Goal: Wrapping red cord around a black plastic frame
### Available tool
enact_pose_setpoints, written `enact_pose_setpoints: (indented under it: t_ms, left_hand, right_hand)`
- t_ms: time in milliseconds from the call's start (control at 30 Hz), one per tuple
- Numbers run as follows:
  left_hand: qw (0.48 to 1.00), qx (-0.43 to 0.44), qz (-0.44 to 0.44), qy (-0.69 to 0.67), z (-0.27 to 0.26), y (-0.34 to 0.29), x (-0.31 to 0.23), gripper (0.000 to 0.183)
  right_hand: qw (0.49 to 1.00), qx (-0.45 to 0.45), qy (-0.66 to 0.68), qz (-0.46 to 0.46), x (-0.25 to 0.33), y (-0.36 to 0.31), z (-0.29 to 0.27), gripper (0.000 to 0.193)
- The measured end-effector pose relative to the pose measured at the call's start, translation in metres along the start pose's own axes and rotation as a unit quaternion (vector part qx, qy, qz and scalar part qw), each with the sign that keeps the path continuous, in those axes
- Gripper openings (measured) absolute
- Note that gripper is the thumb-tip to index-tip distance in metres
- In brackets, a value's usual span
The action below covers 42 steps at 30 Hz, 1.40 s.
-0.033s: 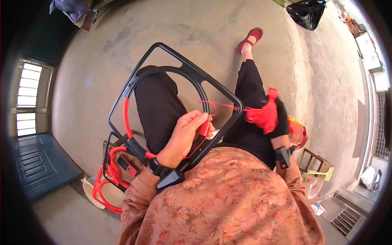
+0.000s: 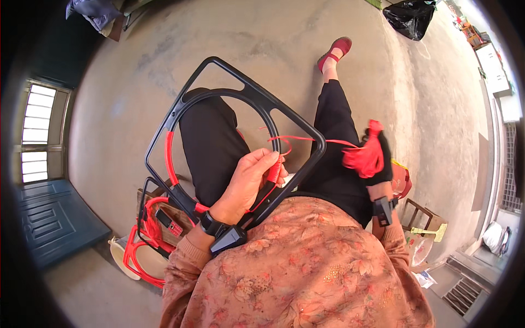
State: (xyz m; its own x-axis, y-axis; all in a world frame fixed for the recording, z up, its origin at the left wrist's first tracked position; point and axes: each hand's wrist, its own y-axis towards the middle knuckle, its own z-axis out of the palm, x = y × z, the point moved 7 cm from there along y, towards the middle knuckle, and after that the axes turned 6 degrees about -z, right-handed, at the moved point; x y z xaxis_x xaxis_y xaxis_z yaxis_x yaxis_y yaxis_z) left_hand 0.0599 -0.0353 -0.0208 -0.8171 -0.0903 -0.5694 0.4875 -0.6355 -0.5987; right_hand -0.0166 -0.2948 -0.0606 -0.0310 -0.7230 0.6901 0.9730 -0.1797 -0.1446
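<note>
A black frame (image 2: 298, 124), a rounded square with a ring inside it, rests across my lap. My left hand (image 2: 249, 177) pinches the ring's right side, where red cord (image 2: 273, 170) is wound tightly round it. Another stretch of red winding (image 2: 169, 156) covers the ring's left side. From beside my left fingertips a red strand (image 2: 322, 140) runs over the frame's right corner to a loose red cord bundle (image 2: 365, 156). My right hand (image 2: 380, 158), in a black glove, is closed on that bundle beyond the frame; its fingers are partly hidden.
To my left, red cord loops (image 2: 131, 254) and a red phone (image 2: 170, 223) lie on a low wooden surface beside a pale round container (image 2: 119, 251). A red bag (image 2: 401, 180) stands by my right wrist. A black plastic bag (image 2: 411, 19) lies on the far floor.
My right hand has shifted a little to the right with the cord bundle, and the strand is drawn out longer. My left hand and the frame hold still.
</note>
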Motion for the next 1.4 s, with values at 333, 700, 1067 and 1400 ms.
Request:
enact_pose_setpoints:
  t_ms: [333,700,1067,1400]
  left_hand:
    - [0.998,0.000,-0.012,-0.059,0.000,0.004,0.004,0.015]
    - [0.997,0.045,-0.058,-0.013,0.010,0.008,0.017,0.018]
    - [0.997,-0.005,0.009,-0.075,-0.011,0.016,0.030,0.015]
    - [0.999,0.024,-0.018,0.021,0.004,0.009,0.012,0.022]
  right_hand:
    - [0.927,-0.359,-0.105,0.021,0.052,-0.061,-0.144,0.024]
    - [0.772,0.122,-0.618,0.078,-0.040,0.007,0.073,0.028]
    - [0.822,0.006,-0.569,0.023,-0.050,0.049,0.113,0.030]
    - [0.740,-0.094,-0.642,-0.177,0.036,-0.009,0.027,0.030]
